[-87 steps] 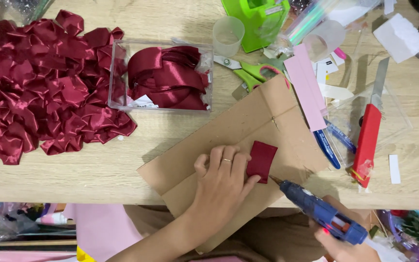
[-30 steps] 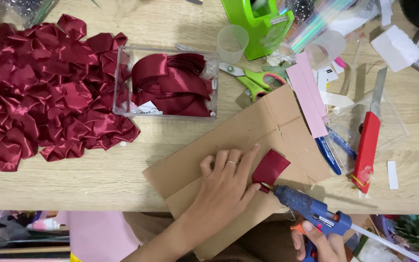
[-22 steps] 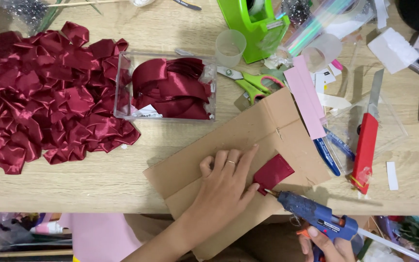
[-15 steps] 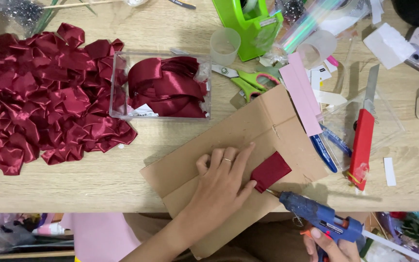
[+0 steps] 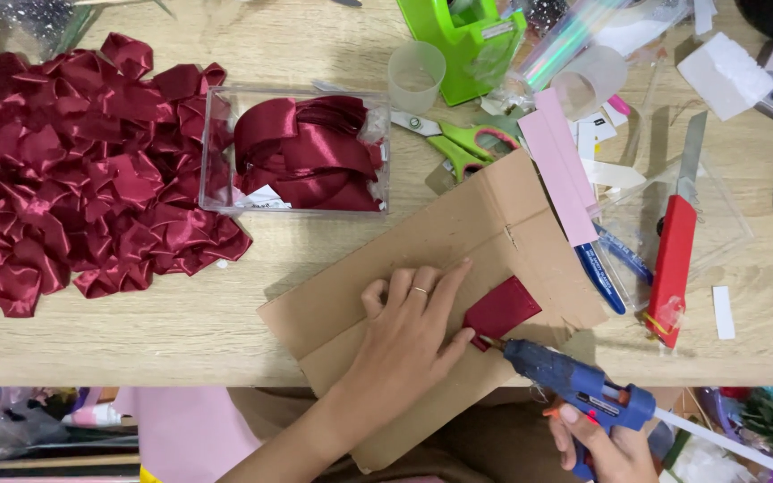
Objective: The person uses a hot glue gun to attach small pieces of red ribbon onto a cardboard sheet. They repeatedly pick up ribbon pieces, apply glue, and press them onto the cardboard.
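My left hand (image 5: pixel 409 326) lies flat on a brown cardboard sheet (image 5: pixel 386 277) and its fingertips pin down the left end of a small dark red ribbon piece (image 5: pixel 505 310). My right hand (image 5: pixel 606 443) grips a blue hot glue gun (image 5: pixel 570 383) at the table's front edge. The gun's nozzle touches the near corner of the ribbon piece, right beside my left thumb.
A pile of folded dark red ribbon petals (image 5: pixel 73 170) fills the left. A clear box of red ribbon (image 5: pixel 301 152) stands behind the cardboard. Green scissors (image 5: pixel 454 139), a green tape dispenser (image 5: pixel 467 36), a plastic cup (image 5: pixel 415 76), a red utility knife (image 5: pixel 673 250) and pens (image 5: pixel 606 268) crowd the right.
The glue gun has come up from the lower right until its nozzle meets the ribbon piece. My left hand has stayed on the ribbon piece, which now lies flatter.
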